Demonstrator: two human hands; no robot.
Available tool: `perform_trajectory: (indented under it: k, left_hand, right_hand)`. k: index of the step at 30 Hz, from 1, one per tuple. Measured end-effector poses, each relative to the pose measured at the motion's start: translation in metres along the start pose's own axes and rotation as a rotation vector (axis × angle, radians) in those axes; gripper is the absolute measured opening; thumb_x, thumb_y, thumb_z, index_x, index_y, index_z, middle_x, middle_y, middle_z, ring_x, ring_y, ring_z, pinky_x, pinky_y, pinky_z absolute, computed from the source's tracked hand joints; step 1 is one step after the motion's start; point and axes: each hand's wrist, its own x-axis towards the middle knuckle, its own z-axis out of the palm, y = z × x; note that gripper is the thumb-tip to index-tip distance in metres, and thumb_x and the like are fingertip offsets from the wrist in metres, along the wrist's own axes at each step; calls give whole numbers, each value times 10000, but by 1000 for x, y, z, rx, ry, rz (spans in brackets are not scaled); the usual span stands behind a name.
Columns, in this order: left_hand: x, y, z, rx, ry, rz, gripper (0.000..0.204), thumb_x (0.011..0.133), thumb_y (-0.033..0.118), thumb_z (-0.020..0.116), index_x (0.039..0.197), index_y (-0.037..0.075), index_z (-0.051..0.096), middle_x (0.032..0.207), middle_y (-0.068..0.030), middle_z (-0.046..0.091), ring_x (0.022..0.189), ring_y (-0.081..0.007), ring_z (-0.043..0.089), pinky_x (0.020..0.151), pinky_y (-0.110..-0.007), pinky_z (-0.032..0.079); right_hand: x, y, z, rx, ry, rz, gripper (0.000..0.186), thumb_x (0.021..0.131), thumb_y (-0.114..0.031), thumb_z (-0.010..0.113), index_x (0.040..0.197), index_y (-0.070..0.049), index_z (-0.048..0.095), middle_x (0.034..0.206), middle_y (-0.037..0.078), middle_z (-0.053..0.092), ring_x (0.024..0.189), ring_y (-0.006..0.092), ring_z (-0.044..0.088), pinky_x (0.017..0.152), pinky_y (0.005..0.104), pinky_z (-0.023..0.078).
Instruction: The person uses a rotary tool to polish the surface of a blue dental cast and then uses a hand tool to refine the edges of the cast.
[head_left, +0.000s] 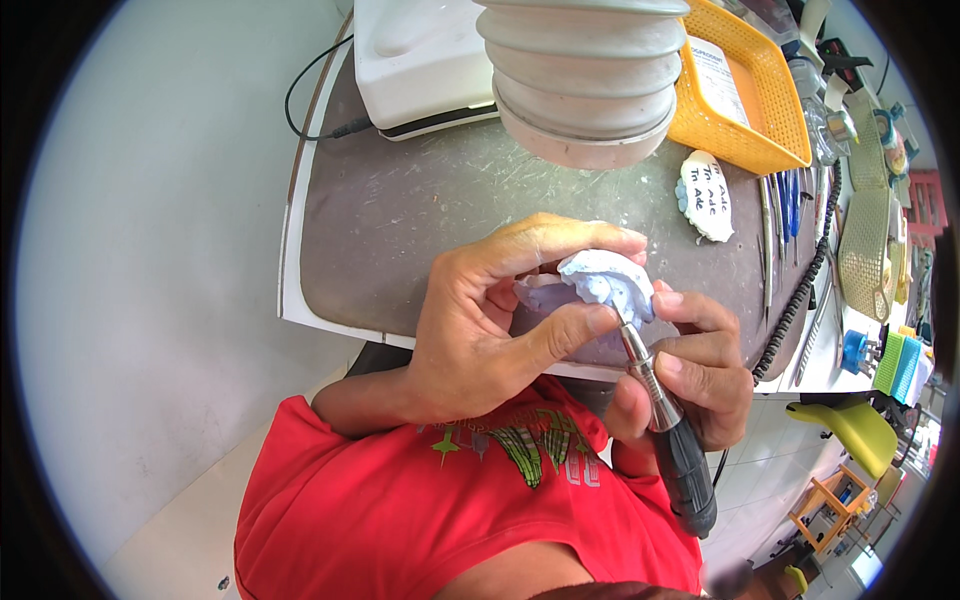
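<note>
Left hand (480, 325) clasps a pale blue dental cast (605, 285), thumb and fingers wrapped round it, above the near edge of the grey table (400, 200). Right hand (700, 365) grips a rotary handpiece (665, 430), its tip touching the cast's underside. A second cast (706, 195) lies near an orange basket (745, 90). Suction hood (585, 80) hangs just above.

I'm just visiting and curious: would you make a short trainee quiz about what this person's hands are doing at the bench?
1. True or false: the left hand holds the pale blue dental cast.
2. Which hand grips the rotary handpiece?
3. The yellow basket sits: A) at the bench's far right, B) in the person's lap.

Key: 1 true. 2 the right hand. 3 A.
</note>
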Motion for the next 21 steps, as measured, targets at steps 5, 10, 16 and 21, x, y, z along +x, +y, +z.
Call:
perform_trajectory:
  k: [5, 10, 16, 21]
  left_hand:
    - [1, 1, 0, 15, 1, 4, 382, 856, 43, 673, 1207, -64, 566, 1126, -189, 626, 1074, -253, 615, 934, -376, 500]
    - [1, 2, 1, 9, 6, -13, 399, 855, 63, 685, 1213, -68, 567, 1121, -185, 626, 1073, -247, 616, 931, -362, 500]
    - [2, 3, 1, 19, -2, -16, 415, 857, 78, 691, 1222, -68, 562, 1119, -184, 625, 1074, -245, 616, 931, -359, 501]
    - [2, 4, 0, 25, -5, -25, 419, 855, 75, 690, 1227, -69, 560, 1119, -185, 625, 1071, -243, 616, 931, -356, 497]
  right_hand:
    - [1, 0, -2, -27, -10, -6, 289, 728, -141, 833, 861, -46, 595, 691, 74, 615, 865, 315, 679, 726, 379, 594]
    - [-1, 0, -2, -20, 3, 4, 294, 721, -147, 840, 844, -49, 591, 684, 71, 615, 860, 319, 682, 721, 379, 590]
    - [-1, 0, -2, -12, 9, 2, 301, 713, -157, 848, 839, -48, 597, 680, 72, 614, 868, 318, 681, 713, 376, 586]
    - [-2, 1, -1, -13, 25, 3, 309, 708, -179, 855, 829, -46, 604, 674, 72, 608, 869, 319, 682, 704, 372, 587]
